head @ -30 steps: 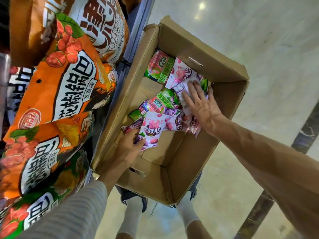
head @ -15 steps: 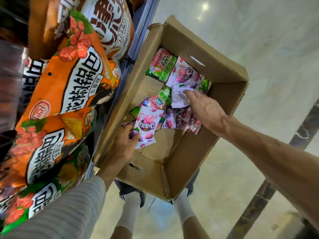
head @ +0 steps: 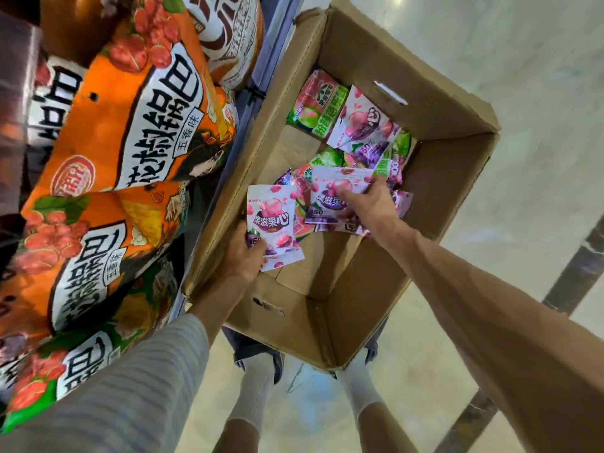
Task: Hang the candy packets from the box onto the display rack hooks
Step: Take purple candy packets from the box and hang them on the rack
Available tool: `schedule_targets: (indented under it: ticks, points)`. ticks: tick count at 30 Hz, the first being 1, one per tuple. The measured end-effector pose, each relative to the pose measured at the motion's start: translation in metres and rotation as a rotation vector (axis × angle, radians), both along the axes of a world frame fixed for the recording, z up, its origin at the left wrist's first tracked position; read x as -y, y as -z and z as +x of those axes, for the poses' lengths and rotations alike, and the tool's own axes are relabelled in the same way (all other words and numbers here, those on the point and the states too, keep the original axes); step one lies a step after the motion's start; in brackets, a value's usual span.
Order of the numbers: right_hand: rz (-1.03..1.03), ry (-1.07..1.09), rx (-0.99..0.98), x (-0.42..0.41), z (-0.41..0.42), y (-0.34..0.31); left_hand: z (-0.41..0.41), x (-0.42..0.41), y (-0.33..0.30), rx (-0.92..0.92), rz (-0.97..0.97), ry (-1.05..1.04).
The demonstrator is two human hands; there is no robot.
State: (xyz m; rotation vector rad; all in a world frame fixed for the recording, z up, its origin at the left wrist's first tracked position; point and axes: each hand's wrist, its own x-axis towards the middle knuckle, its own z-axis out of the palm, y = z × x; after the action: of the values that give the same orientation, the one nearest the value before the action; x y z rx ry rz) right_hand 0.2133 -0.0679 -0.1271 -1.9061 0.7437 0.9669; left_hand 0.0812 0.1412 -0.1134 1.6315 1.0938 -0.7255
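Open cardboard box point(head: 434, 119) on the floor, loose candy packets point(head: 366, 132) heaped at its far end, left hand point(head: 243, 256) gripping one pink packet point(head: 273, 223) near the left wall, right hand point(head: 369, 201) pinching a second pink packet point(head: 330, 197) on the heap, orange snack bags point(head: 130, 125) on the left.

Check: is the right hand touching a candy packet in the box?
Touching. The head view shows the right hand pinching a pink packet, fingers curled over its face, inside the box.

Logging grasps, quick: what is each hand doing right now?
Left hand: holding a white-pink candy packet.
Right hand: pinching another white-pink packet over the box.
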Motion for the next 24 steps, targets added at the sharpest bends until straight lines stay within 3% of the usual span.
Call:
schedule_targets:
  ticks: [6,10,18,24]
  points:
    - [0.052,-0.106,0.019,-0.008,-0.031,0.010,-0.003,0.003,-0.005,0.024,-0.060,-0.067]
    - [0.071,-0.204,-0.012,0.002,-0.038,-0.025,-0.004,0.001,-0.033,0.052,-0.098,-0.018]
    - [0.309,-0.043,-0.100,0.035,-0.054,-0.157,-0.015,0.004,-0.118,0.130,-0.128,0.019]
    - [0.323,-0.004,-0.093,0.051,-0.064,-0.279,-0.014,0.020,-0.237,0.197,-0.223,0.029]
